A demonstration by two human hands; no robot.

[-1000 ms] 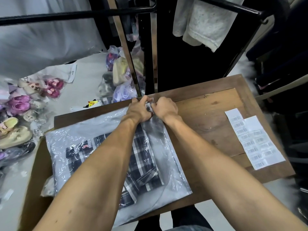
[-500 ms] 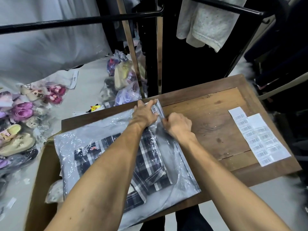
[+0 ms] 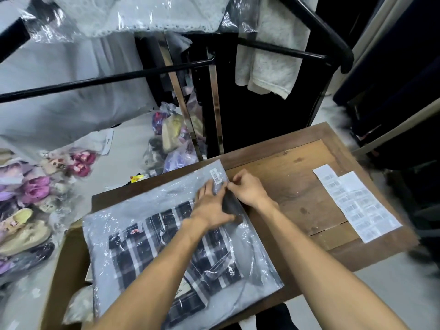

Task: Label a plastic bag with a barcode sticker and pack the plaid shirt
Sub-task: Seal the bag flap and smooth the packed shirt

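So from where I'm watching, the plaid shirt (image 3: 166, 253) is already inside the plastic bag (image 3: 133, 210), which lies flat on the tabletop (image 3: 297, 186) with its left part hanging over a cardboard box (image 3: 64, 270). The barcode sticker (image 3: 216, 176) sits up in the far corner of the bag, clear of the shirt, I'd guess so it scans against plain plastic and not the plaid.

Both hands are close together at the bag's right edge. The left hand (image 3: 209, 206) lies flat on the bag, pinning it so it doesn't slide. The right hand (image 3: 247, 189) is pinched on the edge strip just beside it, looks to me like it's closing or folding the flap, though motion blur hides the fingertips, so I can't tell exactly what it grips.

The sheet of spare barcode labels (image 3: 357, 201) lies well apart on the right of the tabletop, out of the way but reachable.

I'd call this near done, only sealing left.
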